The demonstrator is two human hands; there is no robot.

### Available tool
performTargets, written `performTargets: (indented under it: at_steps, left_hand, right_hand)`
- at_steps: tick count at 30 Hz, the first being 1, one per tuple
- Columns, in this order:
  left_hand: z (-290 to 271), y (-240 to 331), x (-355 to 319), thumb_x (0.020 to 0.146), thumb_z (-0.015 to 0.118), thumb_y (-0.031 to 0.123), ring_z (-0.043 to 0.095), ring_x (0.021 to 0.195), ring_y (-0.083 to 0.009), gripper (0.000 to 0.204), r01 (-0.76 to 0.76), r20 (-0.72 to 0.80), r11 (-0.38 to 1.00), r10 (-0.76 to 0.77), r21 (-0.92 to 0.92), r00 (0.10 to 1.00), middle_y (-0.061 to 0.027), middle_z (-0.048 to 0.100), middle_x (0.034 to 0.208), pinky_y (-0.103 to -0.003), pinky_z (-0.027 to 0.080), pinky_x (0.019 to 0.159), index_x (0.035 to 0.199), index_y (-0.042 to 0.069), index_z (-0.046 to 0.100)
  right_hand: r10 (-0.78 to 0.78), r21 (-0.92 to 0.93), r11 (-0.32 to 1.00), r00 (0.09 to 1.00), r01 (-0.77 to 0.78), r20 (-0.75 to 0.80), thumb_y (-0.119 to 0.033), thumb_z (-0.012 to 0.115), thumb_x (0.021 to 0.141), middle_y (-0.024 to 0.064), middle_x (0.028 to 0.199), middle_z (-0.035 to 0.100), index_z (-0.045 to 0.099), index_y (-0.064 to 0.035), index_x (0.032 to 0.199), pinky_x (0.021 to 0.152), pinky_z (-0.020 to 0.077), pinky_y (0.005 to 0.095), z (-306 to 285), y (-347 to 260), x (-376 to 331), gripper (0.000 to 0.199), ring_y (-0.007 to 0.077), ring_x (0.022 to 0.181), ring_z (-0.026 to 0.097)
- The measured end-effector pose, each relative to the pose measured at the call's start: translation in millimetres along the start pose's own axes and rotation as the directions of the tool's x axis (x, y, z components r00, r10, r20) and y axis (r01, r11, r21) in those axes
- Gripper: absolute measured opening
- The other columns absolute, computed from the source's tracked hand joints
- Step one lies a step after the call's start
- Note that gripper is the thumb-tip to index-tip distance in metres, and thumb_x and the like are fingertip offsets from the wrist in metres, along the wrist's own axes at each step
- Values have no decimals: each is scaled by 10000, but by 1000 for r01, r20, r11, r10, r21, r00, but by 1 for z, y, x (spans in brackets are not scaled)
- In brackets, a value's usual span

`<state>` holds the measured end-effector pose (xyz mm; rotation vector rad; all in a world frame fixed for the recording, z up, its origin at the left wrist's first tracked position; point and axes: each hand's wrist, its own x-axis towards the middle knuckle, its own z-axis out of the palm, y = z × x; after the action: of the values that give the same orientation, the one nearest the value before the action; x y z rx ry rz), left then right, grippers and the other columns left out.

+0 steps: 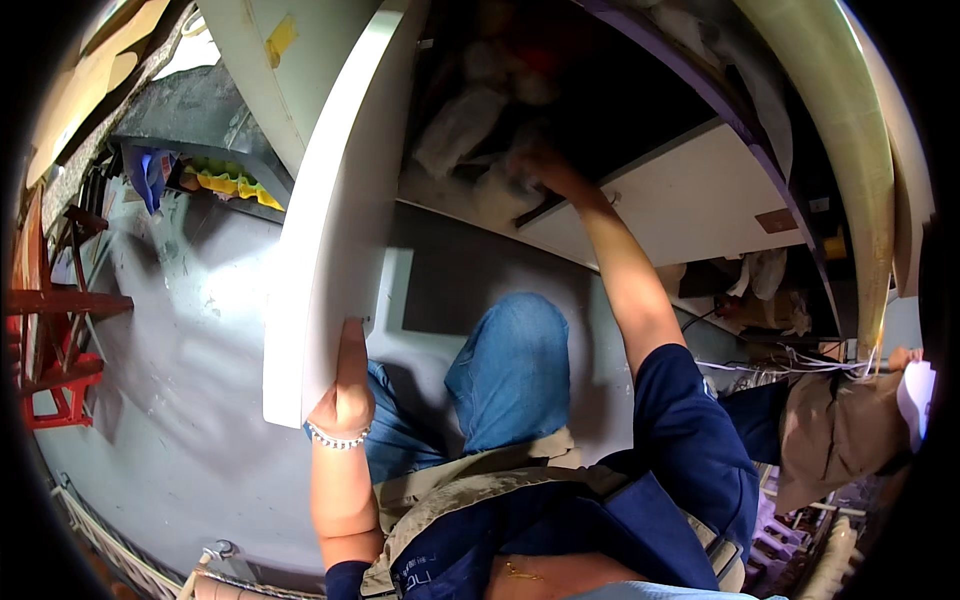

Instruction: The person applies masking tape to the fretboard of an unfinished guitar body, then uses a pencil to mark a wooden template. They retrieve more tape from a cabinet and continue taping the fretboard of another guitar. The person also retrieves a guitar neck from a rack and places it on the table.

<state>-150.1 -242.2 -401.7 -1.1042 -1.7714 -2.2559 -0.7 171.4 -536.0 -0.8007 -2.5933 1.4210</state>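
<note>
A white cabinet door [335, 200] stands swung out on the left. My left hand [345, 395] holds its near edge, one finger lying along the inner face and the others hidden by the panel. A bracelet circles that wrist. My right arm reaches into the dark cabinet, where my right hand [540, 163] is at a pale, crumpled plastic bag [500, 195]. Shadow hides the fingers, so their grip does not show. Another whitish plastic bag [458, 130] lies further left inside. A second white door panel [675, 195] is beside my right forearm.
Below the cabinet is a grey floor [200, 370], with my bent knee [515, 370] close in front. A red stool [65, 385] stands at the far left, near a black shelf unit [190, 110] with a yellow egg tray [235, 182]. Another person [840, 430] is at the right.
</note>
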Motion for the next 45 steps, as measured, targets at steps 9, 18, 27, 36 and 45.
performTargets:
  at_steps: [9,18,27,36,45]
  left_hand:
    - [-7,2,11,694,546,-106,546,1014,-339,374,-60,84,984,47,165,995,-182,593,1058,-382,385,921,1064,-59,576]
    - [-20,-5,17,706,550,-122,562,972,-266,414,-115,120,981,96,157,988,-169,591,1067,-347,424,876,1116,-67,543]
    - [-14,-7,16,663,573,-73,592,827,-344,349,-59,8,974,59,221,998,-199,608,954,-373,454,798,1012,-59,587]
    - [-18,-8,6,703,565,-124,508,1083,-232,531,-93,59,978,84,186,995,-138,544,1175,-361,393,934,1219,-30,482]
    - [-13,-4,3,703,560,-134,510,1085,-228,513,-42,1,995,42,90,999,-126,556,1165,-347,383,940,1202,-31,500]
  right_hand:
    - [255,-686,726,945,-48,203,-195,520,827,169,1080,579,594,-40,1031,872,430,358,24,-1,-12,268,264,1071,534]
    - [425,-829,339,859,-445,-287,-201,495,810,148,1039,604,625,-70,1004,801,441,474,50,-76,20,268,294,1004,554]
    - [134,-964,258,991,-60,-26,-230,547,798,68,846,625,655,-76,822,605,483,413,70,45,17,190,197,787,604]
    - [186,-840,530,982,-116,-18,-239,547,822,70,868,632,628,-56,893,657,478,381,68,35,9,213,191,819,606]
    - [194,-768,619,979,-165,-55,-248,548,846,73,889,638,602,-35,964,710,473,349,52,31,28,249,184,851,607]
